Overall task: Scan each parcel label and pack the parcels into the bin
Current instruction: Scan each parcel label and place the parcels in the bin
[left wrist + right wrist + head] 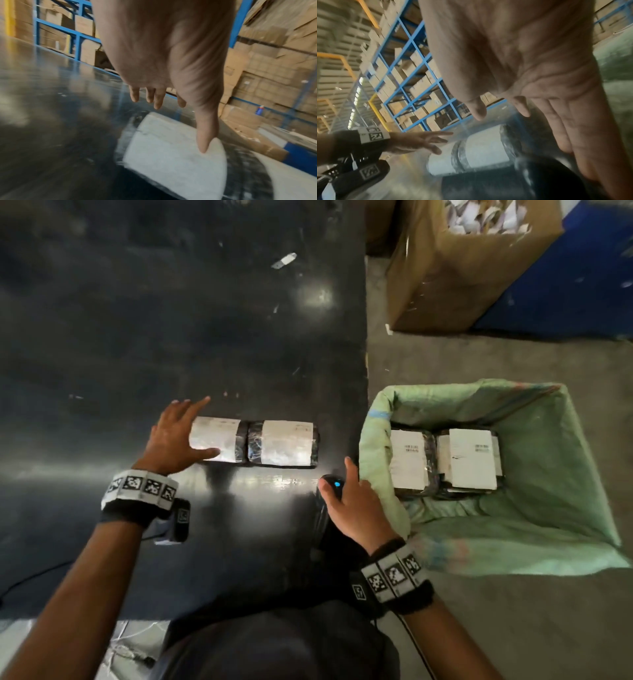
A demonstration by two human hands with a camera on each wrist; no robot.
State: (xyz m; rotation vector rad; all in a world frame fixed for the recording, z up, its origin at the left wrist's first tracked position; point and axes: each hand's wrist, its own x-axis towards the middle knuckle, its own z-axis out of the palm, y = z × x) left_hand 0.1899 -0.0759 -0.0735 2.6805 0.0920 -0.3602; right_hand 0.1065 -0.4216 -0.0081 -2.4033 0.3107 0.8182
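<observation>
From the head view, two parcels lie end to end, touching, on the black table (pixel 137 337). The left parcel (pixel 219 444) sits at about nine o'clock from the right parcel (pixel 286 448); both are dark-wrapped with white labels facing up. The left hand (pixel 176 436) reaches over the left parcel's far end, fingers spread wide, thumb over the label. At four o'clock from the parcels, the right hand (pixel 356 505) rests on a black scanner (pixel 330 486) with a blue light, fingers loosely laid over it rather than clamped. At three o'clock, off the table edge, stands the bin (pixel 555 474), lined with a green sack; two packed parcels (pixel 445 462) lie side by side in it, labels up. A cardboard box (pixel 455 278) stands at twelve o'clock from the bin.

The left wrist view shows the left hand (pixel 164 54) with fingers straight and apart, the thumb tip at the left parcel (pixel 171 146); contact is blurred.

The right wrist view shows the right hand (pixel 530 67) with fingers relaxed, the scanner (pixel 505 182) dark beneath, both parcels beyond at twelve o'clock.
</observation>
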